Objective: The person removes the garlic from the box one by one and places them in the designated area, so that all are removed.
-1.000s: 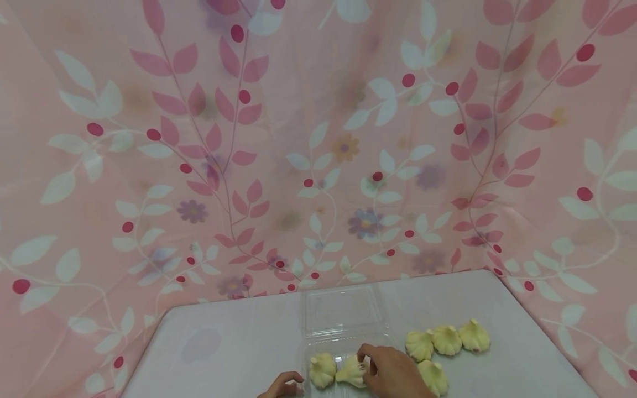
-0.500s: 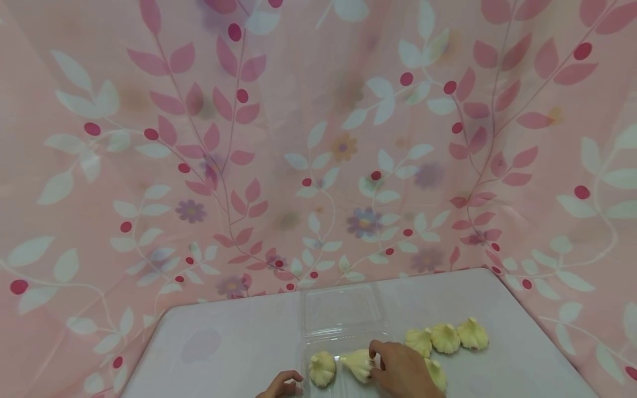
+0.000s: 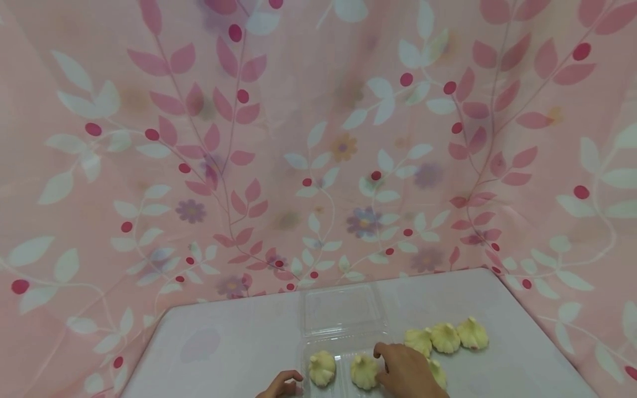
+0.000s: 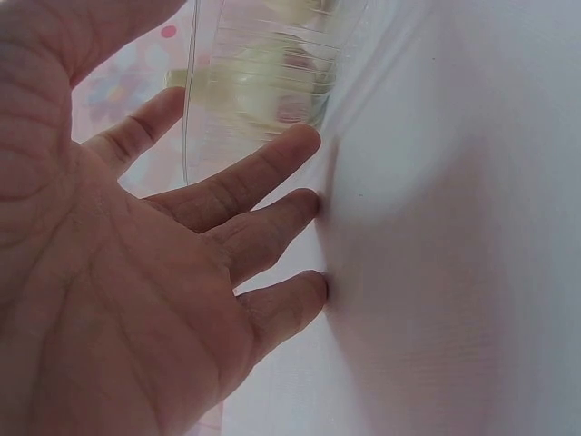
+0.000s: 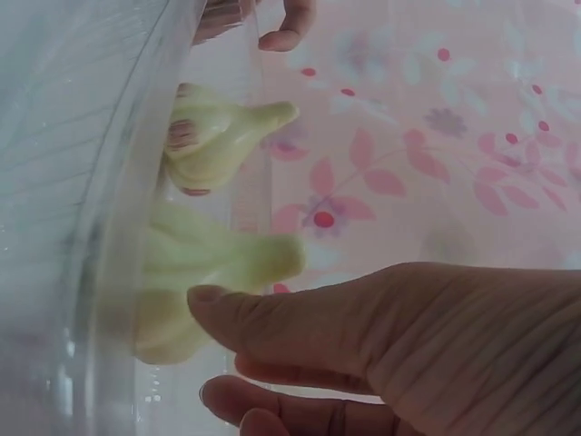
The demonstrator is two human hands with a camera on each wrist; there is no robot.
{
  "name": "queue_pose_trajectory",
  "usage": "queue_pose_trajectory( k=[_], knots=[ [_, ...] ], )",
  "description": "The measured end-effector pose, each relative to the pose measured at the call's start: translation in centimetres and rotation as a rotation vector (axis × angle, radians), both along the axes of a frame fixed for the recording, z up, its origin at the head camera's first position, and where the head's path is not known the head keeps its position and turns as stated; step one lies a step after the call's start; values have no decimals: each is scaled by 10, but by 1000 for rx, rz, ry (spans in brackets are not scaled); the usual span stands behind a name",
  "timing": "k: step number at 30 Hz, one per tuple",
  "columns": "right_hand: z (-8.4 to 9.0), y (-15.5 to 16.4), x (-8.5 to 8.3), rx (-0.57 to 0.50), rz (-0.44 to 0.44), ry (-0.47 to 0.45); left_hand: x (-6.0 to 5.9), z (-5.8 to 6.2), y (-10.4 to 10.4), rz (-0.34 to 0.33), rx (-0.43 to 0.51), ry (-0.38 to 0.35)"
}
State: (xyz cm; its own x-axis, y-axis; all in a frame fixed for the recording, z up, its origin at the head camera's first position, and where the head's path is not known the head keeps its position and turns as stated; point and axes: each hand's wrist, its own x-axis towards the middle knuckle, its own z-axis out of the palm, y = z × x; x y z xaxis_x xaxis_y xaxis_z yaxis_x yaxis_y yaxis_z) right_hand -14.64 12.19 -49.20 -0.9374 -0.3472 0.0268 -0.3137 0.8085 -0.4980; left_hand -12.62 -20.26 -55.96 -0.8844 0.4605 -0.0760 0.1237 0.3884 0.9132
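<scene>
A clear plastic clamshell container (image 3: pixel 344 312) lies unfolded on the table. Two pale garlic bulbs stand in its near half: a left bulb (image 3: pixel 322 369) and a right bulb (image 3: pixel 364 372), both stems up. Just right of the second bulb is my right hand (image 3: pixel 407 371), fingers loosely bent. In the right wrist view the thumb (image 5: pixel 263 318) overlaps the lower side of that bulb (image 5: pixel 218 259); whether it touches cannot be seen. My left hand (image 4: pixel 172 263), fingers spread, rests its fingertips on the table beside the container's left wall. The container's front edge is out of view.
To the right, several more garlic bulbs sit on the white table (image 3: pixel 239 348): a row ending with a far right bulb (image 3: pixel 473 334), and a nearer bulb (image 3: pixel 437 373) partly behind my right hand. A pink floral curtain (image 3: pixel 318 166) hangs behind the table.
The right bulb has gone from lying on its side, under my right hand's fingers, to standing upright. My right hand has shifted slightly right and come off it. The left hand stays put.
</scene>
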Motion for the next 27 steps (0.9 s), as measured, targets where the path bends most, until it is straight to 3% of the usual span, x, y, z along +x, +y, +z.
queue_pose_trajectory(
  k=[8, 17, 27],
  knots=[
    [1, -7, 0, -112, 24, -58, 1, -1, 0, 18, 7, 7],
    [-2, -17, -3, -146, 35, 12, 0, -5, 0, -4, 18, 45],
    [-6, -22, -7, -152, 22, -43, 2, -5, 2, 28, -29, 63]
  ],
)
